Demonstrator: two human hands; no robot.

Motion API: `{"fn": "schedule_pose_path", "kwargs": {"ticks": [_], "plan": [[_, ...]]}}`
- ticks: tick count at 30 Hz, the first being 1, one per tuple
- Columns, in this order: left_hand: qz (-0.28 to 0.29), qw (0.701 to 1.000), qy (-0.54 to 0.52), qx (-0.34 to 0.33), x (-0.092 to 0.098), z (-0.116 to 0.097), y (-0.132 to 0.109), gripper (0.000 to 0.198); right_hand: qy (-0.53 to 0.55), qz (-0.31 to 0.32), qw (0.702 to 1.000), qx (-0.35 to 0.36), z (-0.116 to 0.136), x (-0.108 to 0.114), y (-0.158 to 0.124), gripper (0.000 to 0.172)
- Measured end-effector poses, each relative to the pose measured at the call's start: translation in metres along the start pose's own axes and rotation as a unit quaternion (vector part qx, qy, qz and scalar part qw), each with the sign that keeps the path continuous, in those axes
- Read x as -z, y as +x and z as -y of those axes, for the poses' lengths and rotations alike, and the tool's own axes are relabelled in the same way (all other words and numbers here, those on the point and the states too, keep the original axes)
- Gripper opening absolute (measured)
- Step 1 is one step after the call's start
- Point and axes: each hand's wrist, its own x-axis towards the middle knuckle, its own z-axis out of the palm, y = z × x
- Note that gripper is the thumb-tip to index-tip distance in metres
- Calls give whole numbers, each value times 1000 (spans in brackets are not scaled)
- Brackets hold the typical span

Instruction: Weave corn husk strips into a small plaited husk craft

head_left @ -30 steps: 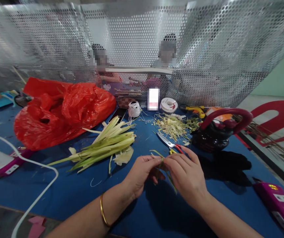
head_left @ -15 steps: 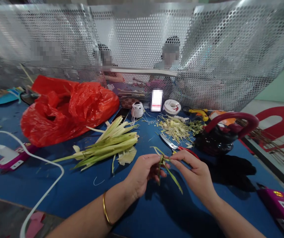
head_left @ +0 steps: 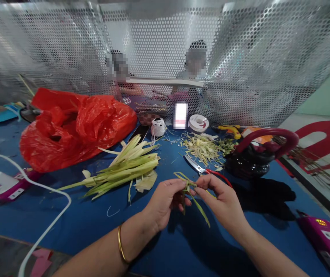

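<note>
A folded green strip [head_left: 201, 211] is held just nearer the person than the scissors [head_left: 193, 163], where both hands can meet. The left hand [head_left: 163, 200] pinches its middle between closed thumb and fingers, seemingly to steady it; the right hand [head_left: 224, 198] nips a short end, thumb and forefinger together (the fold itself is hard to read). Left of the scissors lie pale leaves [head_left: 130, 171], probably for easy reach; shredded scraps [head_left: 202, 148] sit just beyond them.

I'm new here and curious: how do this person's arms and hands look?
The left hand and right hand wear no gloves, and no sleeves show on the forearms. A thin gold-coloured bangle circles the left wrist; the right has none.
</note>
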Motion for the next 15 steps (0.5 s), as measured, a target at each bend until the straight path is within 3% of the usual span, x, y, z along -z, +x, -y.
{"fn": "schedule_pose_path", "kwargs": {"ticks": [6,12,14,15], "plan": [[33,999,31,-3,-1,-1,0,25,-152,-12,977,146,-3,6,-4,13],[18,997,72,-10,-1,4,1,27,-335,-31,901,275,-2,4,-7,16],[21,996,82,-14,0,5,2,27,-323,-16,900,291,-2,4,-6,19],[22,996,82,-15,0,5,2,26,-297,-9,914,276,-2,5,-6,20]]}}
